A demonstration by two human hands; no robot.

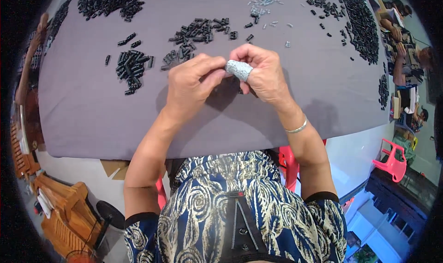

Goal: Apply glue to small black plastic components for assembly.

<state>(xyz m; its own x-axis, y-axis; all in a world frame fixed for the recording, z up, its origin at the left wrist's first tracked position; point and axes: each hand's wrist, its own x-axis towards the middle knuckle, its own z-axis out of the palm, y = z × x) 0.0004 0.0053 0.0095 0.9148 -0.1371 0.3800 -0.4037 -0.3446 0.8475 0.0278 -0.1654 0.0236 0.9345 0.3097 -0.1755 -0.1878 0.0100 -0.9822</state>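
Observation:
My left hand (196, 80) and my right hand (263, 73) meet above the middle of the cloth-covered table. Thumb and fingers of my left hand are pinched together beside the right thumb, which wears a grey speckled wrap (239, 70). The fingers of my right hand are curled in behind that thumb. Whatever the two hands grip between them is hidden by the fingers. Just beyond them lies a loose pile of small black cylindrical plastic pieces (198, 31). Small silvery springs (265, 0) lie scattered farther off, with a single spring (288, 44) closer to my right hand.
The grey tablecloth (92, 124) also carries a black heap (131, 69) at the left, a larger one (110, 2) at the far left and another (362, 27) along the right. A pink plastic chair (392, 159) and wooden furniture (69, 212) stand off the table. Other people sit at the right.

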